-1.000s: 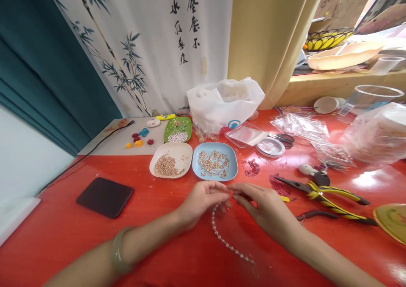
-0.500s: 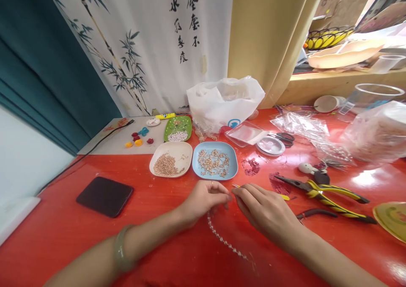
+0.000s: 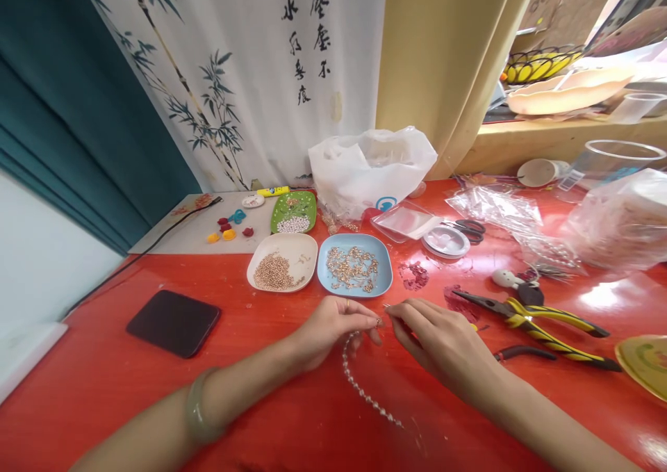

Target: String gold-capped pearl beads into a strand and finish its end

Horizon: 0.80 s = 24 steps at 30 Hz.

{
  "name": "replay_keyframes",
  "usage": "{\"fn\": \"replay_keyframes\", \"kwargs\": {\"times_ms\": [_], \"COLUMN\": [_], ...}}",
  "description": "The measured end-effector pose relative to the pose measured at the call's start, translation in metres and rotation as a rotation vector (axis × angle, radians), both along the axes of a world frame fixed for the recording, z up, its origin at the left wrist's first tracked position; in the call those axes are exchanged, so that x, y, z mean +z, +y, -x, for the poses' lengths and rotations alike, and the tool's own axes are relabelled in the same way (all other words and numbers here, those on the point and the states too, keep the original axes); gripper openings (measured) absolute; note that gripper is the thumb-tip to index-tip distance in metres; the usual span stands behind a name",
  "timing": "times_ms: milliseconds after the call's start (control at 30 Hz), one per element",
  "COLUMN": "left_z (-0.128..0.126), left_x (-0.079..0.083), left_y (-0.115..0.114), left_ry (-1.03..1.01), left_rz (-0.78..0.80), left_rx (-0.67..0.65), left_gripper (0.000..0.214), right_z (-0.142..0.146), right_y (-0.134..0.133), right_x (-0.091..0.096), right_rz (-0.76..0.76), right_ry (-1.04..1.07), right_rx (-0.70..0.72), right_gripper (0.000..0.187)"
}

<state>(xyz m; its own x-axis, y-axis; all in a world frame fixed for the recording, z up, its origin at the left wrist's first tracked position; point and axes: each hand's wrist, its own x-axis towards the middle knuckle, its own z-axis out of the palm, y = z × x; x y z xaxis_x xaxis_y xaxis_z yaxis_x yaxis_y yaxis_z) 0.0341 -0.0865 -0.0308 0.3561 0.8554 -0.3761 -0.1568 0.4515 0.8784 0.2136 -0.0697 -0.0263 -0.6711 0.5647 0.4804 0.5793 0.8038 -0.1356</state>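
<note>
Thumb and fingers of my left hand [image 3: 344,326] pinch one end of a beaded strand [image 3: 360,390], with a small shiny bit at the fingertips. The strand curves down over the red table, and a thin loose thread or wire trails at its far end. Close by on the right, my right hand [image 3: 432,329] is closed round a slim tool with a thin metal tip [image 3: 386,306]; most of it is hidden by the fingers. A sliver of yellow shows behind that hand. In front are a blue tray [image 3: 324,283] of gold-coloured findings and a cream tray [image 3: 251,277] of small gold beads.
Yellow-black long-nose pliers [image 3: 536,319] and dark-handled pliers [image 3: 526,352] lie right. A phone [image 3: 174,322] lies left. Behind are a green tray [image 3: 275,215] with white beads, a white plastic bag [image 3: 365,166], scissors [image 3: 472,231] and clear packets [image 3: 495,208].
My right hand has shifted slightly right, and less of the yellow piece behind it shows. My left hand keeps its pinch; the strand's lower end has swung a little left.
</note>
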Motion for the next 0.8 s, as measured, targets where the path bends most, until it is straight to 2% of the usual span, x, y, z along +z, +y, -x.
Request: {"fn": "replay_keyframes", "kwargs": {"times_ms": [133, 200, 433, 600, 700, 800], "left_z": [-0.001, -0.002, -0.006, -0.005, -0.005, -0.006], "left_x": [0.001, 0.001, 0.002, 0.002, 0.002, 0.003], "left_y": [0.0, 0.0, -0.003, -0.003, -0.003, -0.003], "left_ry": [-0.008, 0.024, 0.122, 0.103, 0.101, 0.115], "left_rz": [-0.025, -0.054, -0.063, -0.042, -0.035, -0.027], "left_rx": [0.007, 0.019, 0.079, 0.088, 0.095, 0.075], "left_gripper": [0.019, 0.02, 0.014, 0.012, 0.012, 0.012], "right_z": [0.001, 0.001, -0.004, -0.007, -0.009, -0.012], "right_y": [0.002, 0.003, 0.005, 0.007, 0.007, 0.008], "right_x": [0.002, 0.002, 0.006, 0.011, 0.016, 0.023], "right_rz": [0.161, 0.195, 0.068, 0.066, 0.201, 0.464], "right_ry": [0.067, 0.069, -0.024, -0.043, -0.067, -0.015], "right_rx": [-0.059, -0.073, -0.041, -0.001, 0.101, 0.181], "right_gripper": [0.02, 0.018, 0.028, 0.028, 0.023, 0.022]}}
